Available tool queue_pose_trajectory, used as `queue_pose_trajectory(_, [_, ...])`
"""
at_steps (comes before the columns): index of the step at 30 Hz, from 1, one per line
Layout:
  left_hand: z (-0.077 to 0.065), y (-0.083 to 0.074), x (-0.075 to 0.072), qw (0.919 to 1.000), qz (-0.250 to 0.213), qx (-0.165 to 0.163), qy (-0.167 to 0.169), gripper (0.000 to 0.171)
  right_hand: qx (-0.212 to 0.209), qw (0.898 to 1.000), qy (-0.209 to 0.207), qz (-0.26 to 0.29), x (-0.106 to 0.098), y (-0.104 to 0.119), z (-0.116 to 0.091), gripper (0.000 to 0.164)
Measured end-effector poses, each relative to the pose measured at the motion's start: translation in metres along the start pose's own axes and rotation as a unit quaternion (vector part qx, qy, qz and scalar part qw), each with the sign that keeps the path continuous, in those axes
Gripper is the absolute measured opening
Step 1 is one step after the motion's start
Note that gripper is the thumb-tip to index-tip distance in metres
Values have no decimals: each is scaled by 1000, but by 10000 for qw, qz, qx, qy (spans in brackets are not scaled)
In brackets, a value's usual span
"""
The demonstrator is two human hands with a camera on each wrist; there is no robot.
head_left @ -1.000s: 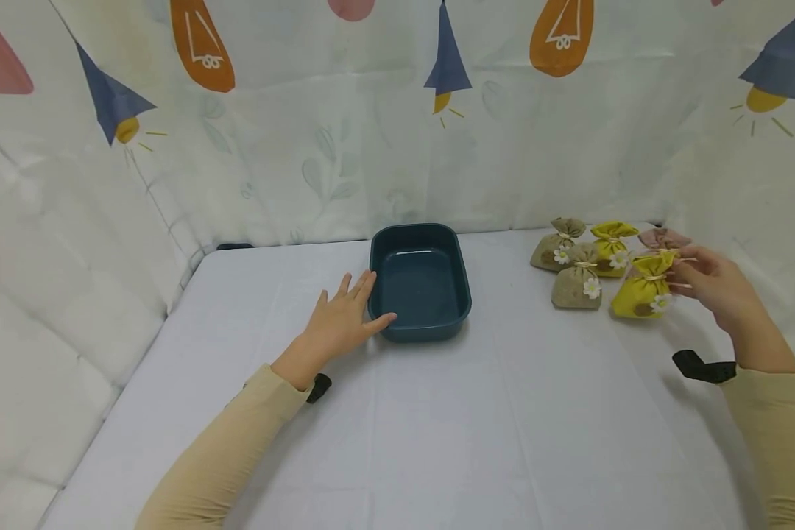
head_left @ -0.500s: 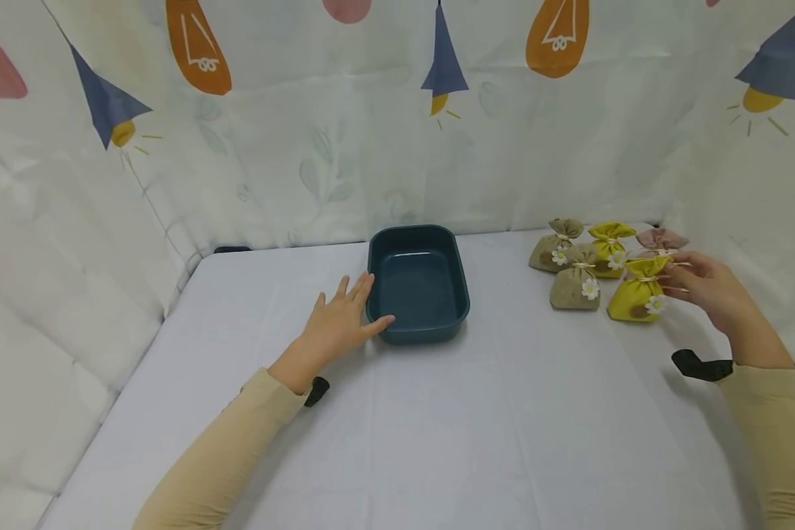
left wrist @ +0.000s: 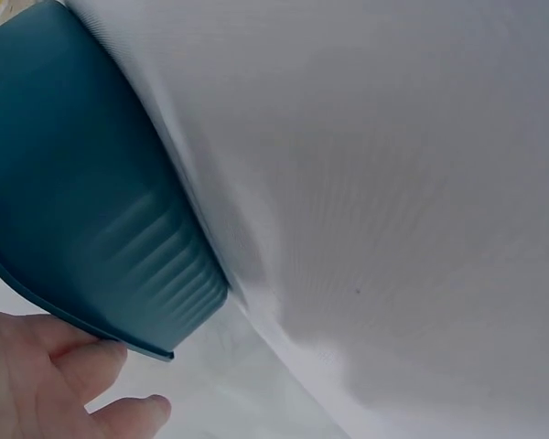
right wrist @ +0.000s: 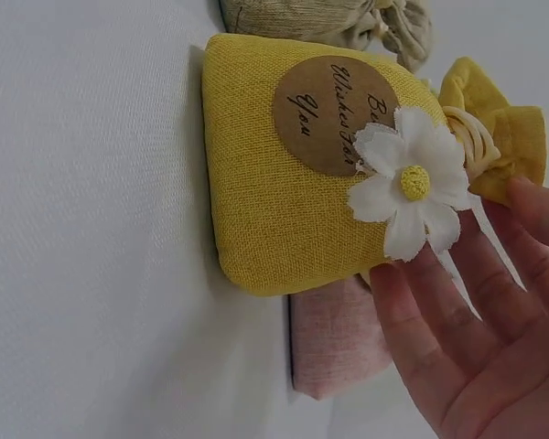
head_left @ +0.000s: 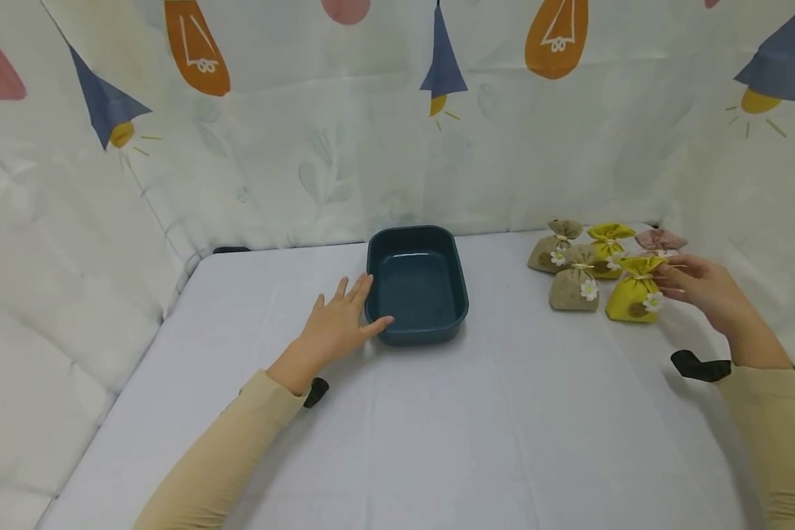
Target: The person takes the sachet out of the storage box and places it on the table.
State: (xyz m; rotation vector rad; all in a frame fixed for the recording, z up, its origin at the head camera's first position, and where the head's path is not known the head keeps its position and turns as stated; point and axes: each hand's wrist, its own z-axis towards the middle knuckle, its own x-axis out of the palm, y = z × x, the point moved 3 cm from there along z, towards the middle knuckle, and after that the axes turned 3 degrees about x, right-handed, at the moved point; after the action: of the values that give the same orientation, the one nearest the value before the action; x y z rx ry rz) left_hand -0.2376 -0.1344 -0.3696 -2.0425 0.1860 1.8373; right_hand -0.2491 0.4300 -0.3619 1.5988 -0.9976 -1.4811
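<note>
My left hand [head_left: 334,324], fingers spread, rests against the left rim of a dark teal rectangular dish [head_left: 419,335]. In the left wrist view its fingertips [left wrist: 96,366] touch the rim of the dish [left wrist: 82,183]. At the right, my right hand [head_left: 702,291] pinches the gathered neck of the front yellow drawstring pouch [head_left: 629,298]. That pouch [right wrist: 265,165] carries a brown round label and a white fabric daisy in the right wrist view. Its base seems to be on the cloth. My right thumb lies on the ruffled top, and the other fingers are partly behind the daisy.
Beside the held pouch stand two beige pouches [head_left: 573,291], another yellow pouch [head_left: 611,243] behind, and a pink pouch [head_left: 661,240] partly hidden by my right hand. A white cloth [head_left: 437,427] covers the table. A printed curtain [head_left: 271,147] hangs behind it.
The front yellow pouch has shifted slightly left and stands more upright, with my right hand moving along. My left hand and the dish stay in place; the head view drifts slightly.
</note>
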Motion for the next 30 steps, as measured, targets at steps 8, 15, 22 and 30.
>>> queue_pose_trajectory(8, [0, 1, -3, 9999, -109, 27, 7, 96, 88, 9953, -72, -964, 2, 6, -1, 69])
queue_pose_trajectory(15, [-1, 3, -4, 9998, -170, -33, 69, 97, 110, 9916, 65, -1284, 1, 8, 1, 71])
queue_pose_trajectory(22, [-1, 7, -5, 9998, -187, -9, 74, 96, -101, 9893, -176, -1441, -4, 21, -2, 61])
queue_pose_trajectory(30, [2, 12, -18, 9998, -195, 75, 15, 92, -662, 9817, -788, -1602, 21, 67, -3, 59])
